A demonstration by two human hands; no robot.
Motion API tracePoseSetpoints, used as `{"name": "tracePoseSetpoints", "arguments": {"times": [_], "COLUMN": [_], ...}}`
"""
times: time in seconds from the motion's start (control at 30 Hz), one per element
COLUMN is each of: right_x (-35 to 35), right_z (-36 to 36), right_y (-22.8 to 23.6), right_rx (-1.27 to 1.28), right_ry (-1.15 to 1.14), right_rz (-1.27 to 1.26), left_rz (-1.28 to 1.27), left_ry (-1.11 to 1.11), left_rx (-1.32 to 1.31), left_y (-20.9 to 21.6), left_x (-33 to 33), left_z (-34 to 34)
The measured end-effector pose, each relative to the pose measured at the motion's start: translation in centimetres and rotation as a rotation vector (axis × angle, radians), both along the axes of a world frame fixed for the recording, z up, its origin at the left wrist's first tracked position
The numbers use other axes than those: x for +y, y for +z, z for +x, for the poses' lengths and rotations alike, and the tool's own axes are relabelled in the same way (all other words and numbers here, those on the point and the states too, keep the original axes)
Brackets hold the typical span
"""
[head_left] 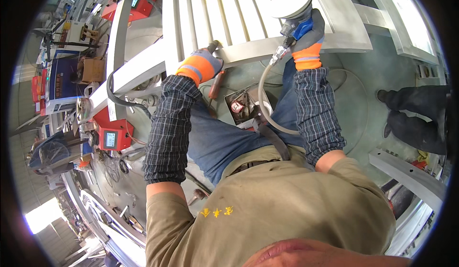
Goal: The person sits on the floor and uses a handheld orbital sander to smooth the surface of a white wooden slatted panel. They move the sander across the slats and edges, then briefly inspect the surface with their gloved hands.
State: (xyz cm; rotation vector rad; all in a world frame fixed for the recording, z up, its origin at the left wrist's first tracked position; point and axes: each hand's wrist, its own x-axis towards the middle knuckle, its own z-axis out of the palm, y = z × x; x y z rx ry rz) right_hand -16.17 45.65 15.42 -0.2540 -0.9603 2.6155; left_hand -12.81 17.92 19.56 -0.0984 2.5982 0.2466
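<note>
My right hand (310,32), in a grey and orange glove, is closed round the blue-handled body of an air sander (302,29). Its round white pad (290,1) is tilted over the slats of a pale metal frame (258,48). From the sander's metal fitting a beige air hose (261,87) curves down past my legs. My left hand (202,64), gloved alike, grips the near rail of the frame, with one dark fingertip over the slats. Its other fingers are partly hidden.
Below the frame, an open box of tools (241,107) sits between my legs, beside an orange-handled tool (216,86). Red machines (112,132) and cables are at left. At right stand another person's dark-trousered legs (416,109) and a metal beam (406,174).
</note>
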Motion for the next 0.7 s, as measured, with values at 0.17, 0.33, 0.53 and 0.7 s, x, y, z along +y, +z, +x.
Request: {"name": "tracePoseSetpoints", "arguments": {"times": [0.17, 0.33, 0.53, 0.7], "right_x": [0.5, 0.1, 0.8, 1.4], "right_z": [-0.7, -0.8, -1.2, -1.2], "right_y": [-2.0, -1.6, -2.8, -4.0], "right_rx": [-0.002, -0.024, 0.007, 0.122], "right_ry": [0.004, -0.055, 0.050, 0.314], "right_rz": [0.037, 0.062, -0.003, -0.086], "left_rz": [-0.145, -0.186, -0.209, -0.161], "left_ry": [-0.113, -0.118, -0.087, -0.063], "left_rx": [0.002, -0.041, -0.014, 0.060], "left_y": [2.0, 1.0, 0.5, -1.0], "left_x": [1.5, 0.7, 2.0, 0.3], "left_z": [0.3, 0.4, 0.7, 1.5]}}
